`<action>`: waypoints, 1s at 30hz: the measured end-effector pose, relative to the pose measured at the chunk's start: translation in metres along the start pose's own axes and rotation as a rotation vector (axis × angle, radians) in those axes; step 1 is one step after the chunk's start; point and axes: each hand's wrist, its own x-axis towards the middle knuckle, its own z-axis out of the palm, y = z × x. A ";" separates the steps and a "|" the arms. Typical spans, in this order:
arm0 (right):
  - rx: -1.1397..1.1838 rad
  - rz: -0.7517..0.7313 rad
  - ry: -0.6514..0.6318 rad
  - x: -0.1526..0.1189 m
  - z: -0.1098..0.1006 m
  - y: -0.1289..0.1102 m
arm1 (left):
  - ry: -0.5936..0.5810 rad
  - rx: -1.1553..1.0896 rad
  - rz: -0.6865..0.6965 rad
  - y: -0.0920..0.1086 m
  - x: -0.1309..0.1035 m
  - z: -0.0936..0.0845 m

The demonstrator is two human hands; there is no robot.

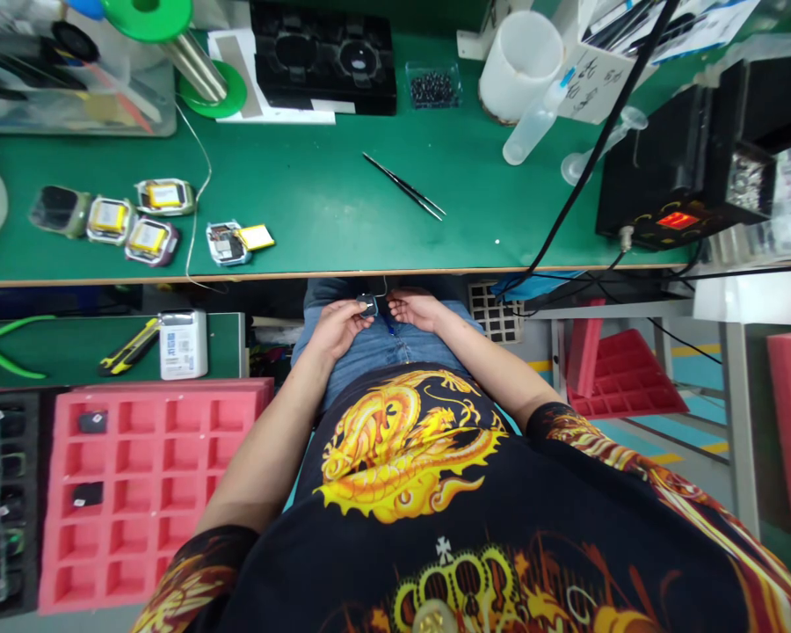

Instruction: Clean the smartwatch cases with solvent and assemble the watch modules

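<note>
Low over the lap, just below the bench edge, my left hand (341, 329) is closed on a small dark watch-like device (367, 305), thumb on top of it. My right hand (415, 309) is close by on the right, apart from the device, its fingers curled together. Whatever those fingers hold, if anything, is too small to make out. A thin pale wire shows between the hands. On the bench lie an opened watch case (225, 243) with a yellow battery (257, 236) beside it, several more watch cases (110, 217), and tweezers (405, 187).
A solder spool (201, 70), a black tray (322, 61), a box of small screws (433, 86), a squeeze bottle (531, 127) and a black powered unit (659, 167) stand on the bench. At left are a pink foam tray (162, 470), a yellow knife (130, 348) and a white box (183, 345).
</note>
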 end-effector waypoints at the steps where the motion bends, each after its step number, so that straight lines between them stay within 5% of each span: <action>1: -0.001 0.001 -0.001 -0.001 0.000 0.000 | -0.001 0.000 0.000 0.000 0.000 0.000; 30: 0.003 0.005 -0.015 0.003 -0.002 0.001 | -0.009 0.001 -0.005 0.001 -0.001 0.001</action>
